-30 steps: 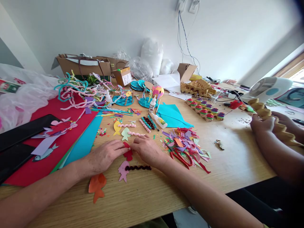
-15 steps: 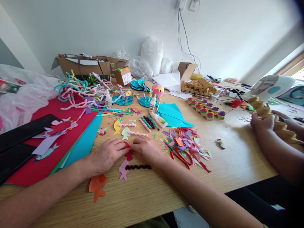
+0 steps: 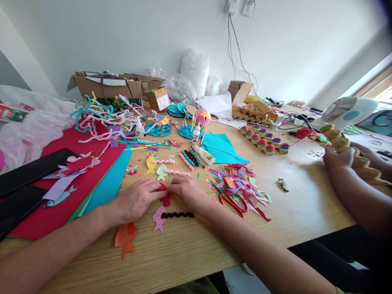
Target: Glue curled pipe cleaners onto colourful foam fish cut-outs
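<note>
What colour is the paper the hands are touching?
Red paper, best seen in the head view.

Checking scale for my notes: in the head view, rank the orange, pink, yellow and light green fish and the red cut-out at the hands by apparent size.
1. Orange fish
2. Pink fish
3. Yellow fish and light green fish: too alike to rank, and farther from the camera.
Red cut-out: partly hidden, so unranked.

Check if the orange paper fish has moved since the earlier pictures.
No; judged against the table and pink fish, the orange paper fish shows no shift.
</note>
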{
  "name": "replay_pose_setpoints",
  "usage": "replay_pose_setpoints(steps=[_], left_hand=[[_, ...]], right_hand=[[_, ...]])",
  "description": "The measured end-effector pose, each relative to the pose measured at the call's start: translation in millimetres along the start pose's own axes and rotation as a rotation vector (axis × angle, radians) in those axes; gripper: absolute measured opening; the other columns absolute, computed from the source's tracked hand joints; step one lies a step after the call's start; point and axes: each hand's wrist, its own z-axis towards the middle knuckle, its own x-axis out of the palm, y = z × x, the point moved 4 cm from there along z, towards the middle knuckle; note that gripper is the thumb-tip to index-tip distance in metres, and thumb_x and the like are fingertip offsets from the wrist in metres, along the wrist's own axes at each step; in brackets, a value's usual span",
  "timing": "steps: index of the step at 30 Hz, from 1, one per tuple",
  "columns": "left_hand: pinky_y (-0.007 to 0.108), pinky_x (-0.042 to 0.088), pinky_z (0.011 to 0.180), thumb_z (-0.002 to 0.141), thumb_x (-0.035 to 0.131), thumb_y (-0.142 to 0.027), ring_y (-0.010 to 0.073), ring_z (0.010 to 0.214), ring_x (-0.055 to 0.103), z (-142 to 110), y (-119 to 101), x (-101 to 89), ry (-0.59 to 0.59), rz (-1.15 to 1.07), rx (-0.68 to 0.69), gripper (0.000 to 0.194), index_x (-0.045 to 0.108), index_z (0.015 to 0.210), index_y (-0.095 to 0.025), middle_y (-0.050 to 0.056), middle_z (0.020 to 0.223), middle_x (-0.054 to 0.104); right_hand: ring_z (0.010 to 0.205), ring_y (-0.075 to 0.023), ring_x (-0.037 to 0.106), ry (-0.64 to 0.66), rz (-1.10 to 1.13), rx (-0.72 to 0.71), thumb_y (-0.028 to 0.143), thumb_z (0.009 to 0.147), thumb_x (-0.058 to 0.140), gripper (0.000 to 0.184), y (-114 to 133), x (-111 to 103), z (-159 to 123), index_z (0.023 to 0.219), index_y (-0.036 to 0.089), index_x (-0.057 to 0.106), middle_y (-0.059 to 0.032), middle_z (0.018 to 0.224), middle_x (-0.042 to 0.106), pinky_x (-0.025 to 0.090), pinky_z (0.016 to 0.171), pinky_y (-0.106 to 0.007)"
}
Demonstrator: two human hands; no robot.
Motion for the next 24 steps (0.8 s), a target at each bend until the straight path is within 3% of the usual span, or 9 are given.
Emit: replay_pose_setpoints(steps=[7,16,24], left_hand=[[0.036,0.048,0.091,0.082,0.03,0.002,0.0192,0.109,0.053,-9.8,0.8,-6.4,-0.046,0.0,-0.004,0.052,0.054,0.123,-0.018,0.009,0.118,0.06],[0.037,0.048,0.093,0.082,0.031,0.0,0.02,0.107,0.054,-13.5,-0.8,-4.7,-0.035,0.08,-0.002,0.046,0.056,0.118,-0.015,0.01,0.115,0.061],[0.038,0.05,0.09,0.086,0.032,-0.002,0.022,0.107,0.055,-13.1,-2.0,-3.4,-0.039,0.118,-0.007,0.04,0.06,0.112,-0.014,0.01,0.114,0.063]], right_hand=[[0.073,-0.0143,0.053,0.008,0.022,0.003,0.011,0.085,0.054,0.017,-0.5,-1.7,1.9,0.09,0.02,0.067,-0.0027,0.081,0.063,0.031,0.062,-0.025],[0.08,-0.0162,0.056,0.019,0.042,0.082,0.008,0.083,0.051,0.012,-2.8,-2.2,4.5,0.086,0.015,0.059,-0.006,0.088,0.064,0.034,0.065,-0.024],[0.084,-0.0152,0.057,-0.061,0.21,0.166,0.011,0.085,0.049,0.014,1.7,-10.4,-10.6,0.088,0.015,0.062,-0.0073,0.097,0.061,0.039,0.068,-0.023]])
